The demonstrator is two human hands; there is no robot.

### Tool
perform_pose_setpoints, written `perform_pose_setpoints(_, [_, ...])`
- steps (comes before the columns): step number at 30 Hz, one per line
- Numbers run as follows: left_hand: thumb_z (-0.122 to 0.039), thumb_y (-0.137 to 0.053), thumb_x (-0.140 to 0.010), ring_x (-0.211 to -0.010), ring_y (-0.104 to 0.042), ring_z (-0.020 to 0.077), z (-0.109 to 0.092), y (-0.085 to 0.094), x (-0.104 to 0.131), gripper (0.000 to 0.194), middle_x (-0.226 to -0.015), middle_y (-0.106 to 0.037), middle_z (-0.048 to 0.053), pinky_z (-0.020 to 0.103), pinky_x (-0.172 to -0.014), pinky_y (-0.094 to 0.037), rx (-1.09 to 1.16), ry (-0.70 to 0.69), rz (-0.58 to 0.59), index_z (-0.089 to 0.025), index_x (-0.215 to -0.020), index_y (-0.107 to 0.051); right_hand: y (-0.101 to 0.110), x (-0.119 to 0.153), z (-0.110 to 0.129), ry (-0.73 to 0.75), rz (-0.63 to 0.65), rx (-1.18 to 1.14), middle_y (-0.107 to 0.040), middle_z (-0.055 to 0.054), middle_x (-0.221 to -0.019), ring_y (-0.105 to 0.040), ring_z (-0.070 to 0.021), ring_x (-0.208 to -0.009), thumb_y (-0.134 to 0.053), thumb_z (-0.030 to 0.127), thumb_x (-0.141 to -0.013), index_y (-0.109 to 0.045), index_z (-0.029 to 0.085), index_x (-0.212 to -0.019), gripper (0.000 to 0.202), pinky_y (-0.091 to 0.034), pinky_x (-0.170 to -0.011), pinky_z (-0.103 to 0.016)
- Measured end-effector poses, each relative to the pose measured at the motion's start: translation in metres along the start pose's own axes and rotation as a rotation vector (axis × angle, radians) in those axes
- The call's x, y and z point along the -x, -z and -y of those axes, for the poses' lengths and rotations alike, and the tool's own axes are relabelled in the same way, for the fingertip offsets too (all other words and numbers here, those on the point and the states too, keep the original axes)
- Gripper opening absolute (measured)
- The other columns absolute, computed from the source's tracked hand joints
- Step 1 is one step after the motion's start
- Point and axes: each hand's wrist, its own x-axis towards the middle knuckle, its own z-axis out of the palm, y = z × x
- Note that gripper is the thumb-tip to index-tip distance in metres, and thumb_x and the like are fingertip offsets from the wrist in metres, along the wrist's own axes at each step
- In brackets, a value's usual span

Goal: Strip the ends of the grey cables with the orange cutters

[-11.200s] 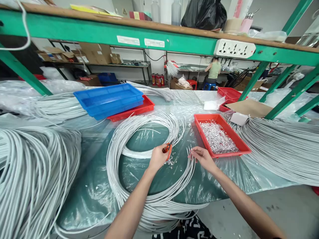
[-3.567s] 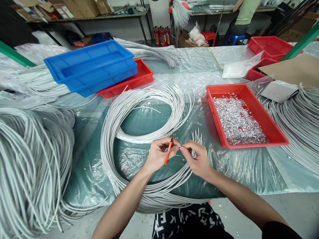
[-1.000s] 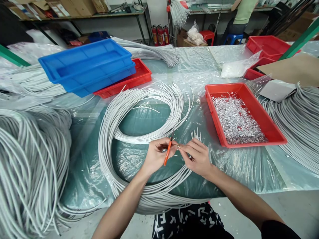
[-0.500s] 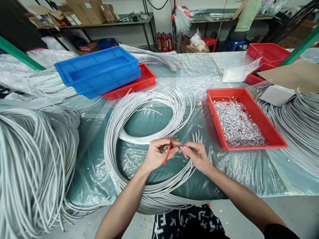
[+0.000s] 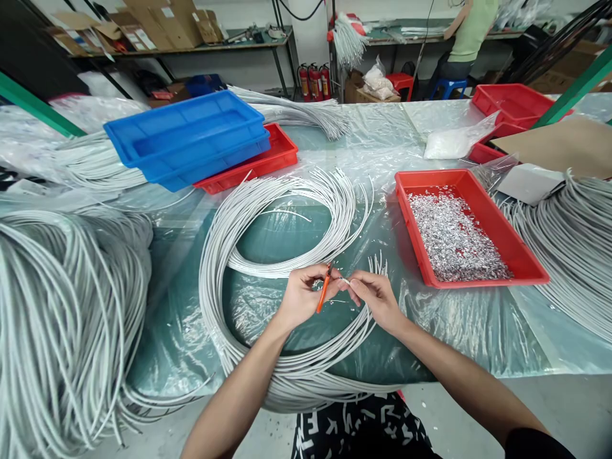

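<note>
Barely anything has shifted in the last half second: both hands sit in the same spot just in front of the white cable coil, and the fingers have only nudged a bit closer together.

Left hand is curled around a small orange-handled tool, thumb and fingers closed on it with the tip pointing up and away from the body. Right hand is pinching the end of one cable between thumb and forefinger, holding it right against the tool tip. Something tiny and shiny sits at that meeting point (too small to say what exactly).

Using the coil as the anchor: a fan of loose cable ends sticks up at its right side, just beyond the right hand. Further right is a red tray loaded with small silvery bits. Behind the coil on the left, a blue tray is stacked over another red tray. Well off to the coil's left is a big heap of the same cable, and another heap lies past the full tray.

Progress-wise, I'd guess it's early to middling: one end is being worked, plenty of ends in the fan wait, and those side heaps are huge. I can't tell which ends are already finished.
</note>
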Motion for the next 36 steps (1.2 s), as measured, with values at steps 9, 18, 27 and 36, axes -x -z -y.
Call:
perform_pose_setpoints(9, [-0.015,-0.083,-0.065,-0.061,-0.052,0.0089,0.0032,-0.0016,0.0002,0.017,-0.067,-0.060,-0.002,0.019,-0.060,-0.043,0.015,-0.020,-0.035,-0.015,-0.076,-0.071,-0.0019,0.0008,0.0038,0.085,-0.069,0.067,-0.052,0.001,-0.064,-0.043,-0.0104,-0.055,-0.062,0.040,-0.090,-0.067,0.017,-0.076,0.027,-0.036,-0.053,-0.025])
perform_pose_setpoints(18, [-0.013,-0.081,-0.068,-0.062,-0.049,0.0088,0.0037,-0.0030,0.0005,0.012,-0.067,-0.061,-0.002,0.019,-0.060,-0.042,-0.027,-0.105,-0.049,-0.015,-0.074,-0.070,-0.0069,0.0041,0.0016,0.115,-0.155,0.078,-0.055,0.001,-0.067,-0.046,-0.0111,-0.058,-0.064,0.036,-0.088,-0.069,0.018,-0.079,0.021,-0.039,-0.055,-0.025])
perform_pose_setpoints(27, [-0.021,-0.081,-0.069,-0.062,-0.053,0.0105,0.0007,-0.0052,0.0026,0.013,-0.068,-0.063,0.001,0.021,-0.060,-0.044,-0.067,-0.082,-0.039,-0.014,-0.073,-0.071,-0.0058,0.0024,0.0017,0.101,-0.196,0.066,-0.057,0.001,-0.066,-0.047,-0.0113,-0.058,-0.067,0.035,-0.085,-0.068,0.018,-0.077,0.019,-0.039,-0.055,-0.025])
perform_pose_setpoints(36, [-0.028,-0.080,-0.069,-0.060,-0.052,0.0104,0.0001,0.0003,-0.0031,0.018,-0.066,-0.063,0.001,0.021,-0.059,-0.043,-0.115,0.004,-0.090,-0.013,-0.072,-0.071,-0.0051,0.0017,0.0011,0.041,-0.184,0.038,-0.056,0.000,-0.063,-0.045,-0.0110,-0.054,-0.065,0.044,-0.086,-0.068,0.018,-0.075,0.028,-0.037,-0.051,-0.025])
